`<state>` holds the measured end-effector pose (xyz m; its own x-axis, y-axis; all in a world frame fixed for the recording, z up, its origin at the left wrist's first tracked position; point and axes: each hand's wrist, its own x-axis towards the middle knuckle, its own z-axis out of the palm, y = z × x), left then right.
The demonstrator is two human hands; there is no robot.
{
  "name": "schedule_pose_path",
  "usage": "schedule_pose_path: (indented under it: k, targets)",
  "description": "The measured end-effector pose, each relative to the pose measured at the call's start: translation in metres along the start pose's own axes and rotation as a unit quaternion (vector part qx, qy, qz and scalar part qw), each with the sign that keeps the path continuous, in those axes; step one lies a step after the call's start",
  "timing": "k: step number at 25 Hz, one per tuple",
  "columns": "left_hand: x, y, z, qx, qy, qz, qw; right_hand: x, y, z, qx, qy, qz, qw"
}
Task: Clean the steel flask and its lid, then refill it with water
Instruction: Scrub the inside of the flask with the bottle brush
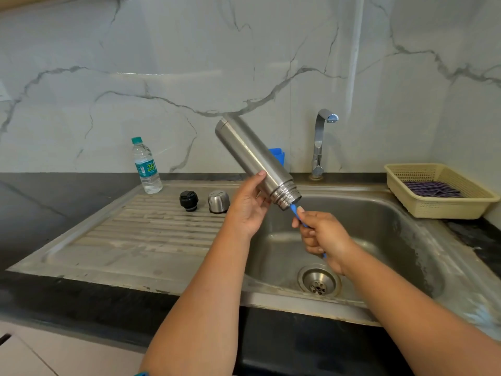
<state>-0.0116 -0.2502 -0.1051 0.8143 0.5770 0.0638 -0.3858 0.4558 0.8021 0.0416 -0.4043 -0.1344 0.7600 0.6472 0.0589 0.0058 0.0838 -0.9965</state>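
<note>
Holding flask: left hand (248,206) grips the tilted steel flask (254,160) above the sink (406,240), mouth down.
Right hand (321,236): just below the mouth, gripping a blue brush handle (295,212) entering it.

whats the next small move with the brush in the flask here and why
Probably slide the blue brush deeper and scrub: the right hand grips its handle right at the mouth of the steel flask, which the left hand holds tilted, mouth down, over the sink.

Black stone desk (54,213) with inset steel sink (379,305), water bottle (146,166), black stopper (189,200) and steel cap (218,201) along the drainboard's back edge, cream basket (401,198) at back right corner
</note>
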Motion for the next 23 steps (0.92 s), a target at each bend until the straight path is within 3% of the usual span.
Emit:
schedule_pose_path:
  k: [1,3,5,6,9,11,13,14,15,16,17,19,21,23]
  targets:
    - [-0.001,0.004,-0.001,-0.006,-0.032,-0.002,0.999,-0.001,-0.001,-0.001,0.04,-0.015,0.028,0.999]
    - [-0.004,0.007,0.004,0.041,-0.032,0.018,0.998,0.0,0.003,-0.006,-0.115,0.044,-0.054,0.991]
    - [-0.007,0.002,0.012,0.069,0.03,0.038,0.996,0.002,0.009,-0.012,-0.336,0.131,-0.177,0.916]
    - [-0.007,-0.001,0.013,0.051,0.061,0.037,0.996,0.002,0.01,-0.013,-0.394,0.145,-0.217,0.881]
    - [-0.003,0.004,0.005,0.036,0.087,0.032,0.995,0.001,0.008,-0.003,-0.513,0.161,-0.281,0.795]
    - [-0.003,0.007,0.0,0.098,0.087,0.006,0.991,0.0,0.004,0.002,-0.544,0.171,-0.273,0.775]
    - [-0.003,0.005,-0.001,0.109,0.09,-0.022,0.99,0.0,0.0,0.004,-0.537,0.146,-0.201,0.806]
    - [-0.003,0.005,-0.002,0.1,0.096,-0.026,0.99,0.002,-0.003,0.0,-0.477,0.103,-0.14,0.861]
    - [-0.002,0.006,-0.005,0.086,0.105,-0.023,0.99,0.002,-0.007,-0.004,-0.35,0.04,-0.054,0.934]
    - [0.0,0.009,-0.009,0.067,0.117,-0.017,0.991,0.0,-0.011,-0.009,-0.192,-0.017,0.044,0.98]
    - [0.002,0.012,-0.014,0.042,0.128,-0.013,0.991,-0.003,-0.014,-0.013,-0.074,-0.053,0.123,0.988]
    - [0.005,0.02,-0.024,0.0,0.149,-0.002,0.989,-0.007,-0.016,-0.018,-0.034,-0.088,0.166,0.982]
    - [0.006,0.023,-0.029,-0.016,0.162,0.013,0.987,-0.007,-0.014,-0.017,-0.15,-0.077,0.095,0.981]
    - [0.005,0.02,-0.028,-0.003,0.164,0.021,0.986,-0.007,-0.011,-0.012,-0.354,-0.005,-0.036,0.935]
